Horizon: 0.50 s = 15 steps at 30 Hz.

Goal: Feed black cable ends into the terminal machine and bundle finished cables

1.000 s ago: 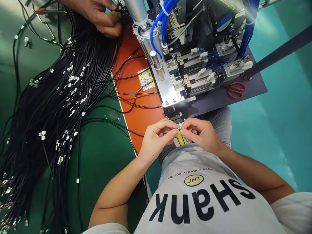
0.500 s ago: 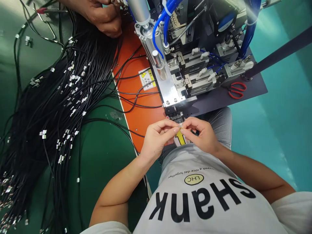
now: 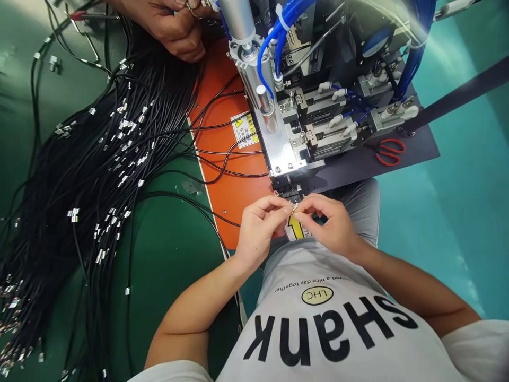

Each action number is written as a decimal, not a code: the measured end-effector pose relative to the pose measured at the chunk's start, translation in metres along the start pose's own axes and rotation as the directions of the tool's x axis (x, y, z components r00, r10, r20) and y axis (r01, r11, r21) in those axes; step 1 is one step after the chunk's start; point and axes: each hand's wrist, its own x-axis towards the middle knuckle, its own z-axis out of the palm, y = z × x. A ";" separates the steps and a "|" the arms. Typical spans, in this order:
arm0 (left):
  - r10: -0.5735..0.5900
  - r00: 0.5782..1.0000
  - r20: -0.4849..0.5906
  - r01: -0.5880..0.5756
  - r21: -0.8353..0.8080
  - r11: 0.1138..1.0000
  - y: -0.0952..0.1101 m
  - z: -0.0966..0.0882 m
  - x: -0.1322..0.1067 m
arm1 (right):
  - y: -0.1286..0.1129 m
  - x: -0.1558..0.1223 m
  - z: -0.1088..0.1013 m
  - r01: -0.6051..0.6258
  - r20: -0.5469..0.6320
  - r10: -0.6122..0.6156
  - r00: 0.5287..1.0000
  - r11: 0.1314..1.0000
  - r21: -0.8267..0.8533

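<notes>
My left hand and my right hand meet fingertip to fingertip in front of my shirt. Both are closed in a pinch on thin, pale wire ends, which are mostly covered by the fingers. Black cables run toward my left hand and pass out of sight behind it. Just beyond the fingertips is the machine's front fixture, a dark block with small parts. Below the fingers shows a label with a yellow arrow.
A large bundle of black cables with shiny metal ends covers the green table. A co-worker's hand is at the top. The machine stands on an orange plate. Red-handled scissors lie on its dark base.
The whole view has shifted slightly, with the surroundings a little farther right. My hands keep the same pinch, and the wire ends between the fingertips have changed angle slightly.
</notes>
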 end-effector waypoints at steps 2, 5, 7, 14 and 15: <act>-0.011 1.000 -0.006 0.011 0.018 1.000 0.000 0.000 -0.001 | -0.002 0.000 -0.004 -0.029 -0.020 0.028 0.999 1.000 -0.009; -0.024 1.000 -0.012 0.025 0.041 0.999 0.001 0.001 -0.002 | -0.006 0.000 -0.008 -0.024 -0.067 0.023 0.997 1.000 -0.006; -0.021 1.000 -0.013 0.022 0.059 0.998 0.001 0.001 -0.003 | -0.009 0.000 -0.008 -0.004 -0.066 0.004 0.998 1.000 0.002; -0.005 1.000 -0.010 0.006 0.094 0.996 -0.001 0.000 -0.002 | -0.012 -0.003 -0.006 0.013 -0.096 -0.010 0.995 0.999 0.029; 0.002 1.000 -0.009 -0.001 0.099 0.995 -0.001 -0.001 -0.002 | -0.012 -0.003 -0.005 0.005 -0.104 -0.002 0.995 0.999 0.031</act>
